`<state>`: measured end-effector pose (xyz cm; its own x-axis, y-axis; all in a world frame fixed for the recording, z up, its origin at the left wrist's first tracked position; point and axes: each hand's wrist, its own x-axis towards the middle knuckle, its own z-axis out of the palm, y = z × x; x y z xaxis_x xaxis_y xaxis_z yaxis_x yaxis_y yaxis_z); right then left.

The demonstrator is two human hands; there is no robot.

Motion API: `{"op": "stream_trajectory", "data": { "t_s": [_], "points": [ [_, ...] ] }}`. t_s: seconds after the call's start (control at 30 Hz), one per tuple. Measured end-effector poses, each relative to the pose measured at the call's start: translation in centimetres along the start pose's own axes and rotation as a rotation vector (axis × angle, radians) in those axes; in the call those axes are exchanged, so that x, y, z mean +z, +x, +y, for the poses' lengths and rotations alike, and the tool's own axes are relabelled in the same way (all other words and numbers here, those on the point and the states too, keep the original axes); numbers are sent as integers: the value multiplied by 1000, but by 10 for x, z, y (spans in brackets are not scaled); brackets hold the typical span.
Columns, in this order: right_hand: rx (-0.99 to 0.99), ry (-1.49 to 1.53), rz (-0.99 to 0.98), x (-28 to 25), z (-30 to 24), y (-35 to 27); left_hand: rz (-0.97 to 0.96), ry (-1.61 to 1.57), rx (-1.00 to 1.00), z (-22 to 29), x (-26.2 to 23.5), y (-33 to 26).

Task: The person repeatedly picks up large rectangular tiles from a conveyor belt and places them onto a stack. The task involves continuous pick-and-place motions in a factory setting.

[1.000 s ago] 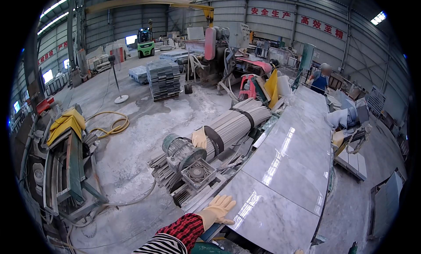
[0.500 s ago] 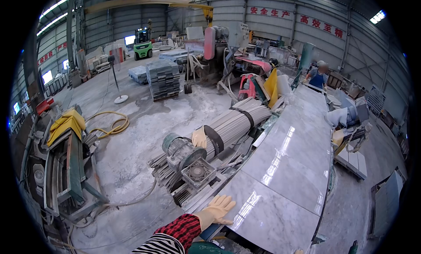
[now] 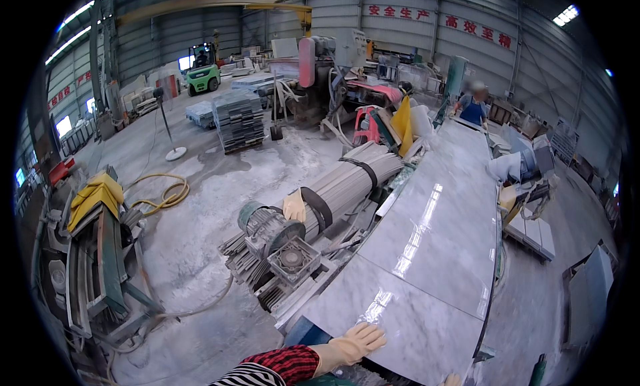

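My left hand [image 3: 352, 347], in a cream rubber glove, lies on the near edge of a polished white, grey-veined stone slab [image 3: 393, 319]. Its fingers are stretched out over the surface, holding nothing. Of my right hand [image 3: 452, 381] only gloved fingertips show at the lower edge, beside the slab's near end; its grip is hidden. A second slab [image 3: 433, 246] adjoins the near one across a thin seam, and the row runs away from me on a long bench. Blue material [image 3: 307, 334] shows beneath the near left corner.
Left of the bench lie a motor with gearbox [image 3: 273, 236], a loose glove [image 3: 294, 207] and a bundle of strips [image 3: 357, 169]. A person in a blue apron [image 3: 474, 111] stands at the far end. A green forklift [image 3: 203, 76] and yellow hose [image 3: 175, 193] are farther left.
My left hand has slid right and nearer along the slab's near edge, its fingers less spread. The view has shifted slightly. My right fingertips stay at the lower edge.
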<state>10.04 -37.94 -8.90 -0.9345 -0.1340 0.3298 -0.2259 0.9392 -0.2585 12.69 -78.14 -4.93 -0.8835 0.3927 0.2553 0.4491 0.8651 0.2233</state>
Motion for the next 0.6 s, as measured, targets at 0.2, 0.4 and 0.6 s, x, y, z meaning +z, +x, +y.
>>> {"op": "stream_trajectory", "data": {
  "t_s": [0.2,0.4,0.6],
  "points": [
    [-129,-45,355,30,29,-10,60,130,80,-4,21,20],
    [85,86,185,12,-23,14,-60,213,-2,-4,0,9],
    [188,314,330,-29,-38,2,-191,197,93,5,-4,25]
  ]
}}
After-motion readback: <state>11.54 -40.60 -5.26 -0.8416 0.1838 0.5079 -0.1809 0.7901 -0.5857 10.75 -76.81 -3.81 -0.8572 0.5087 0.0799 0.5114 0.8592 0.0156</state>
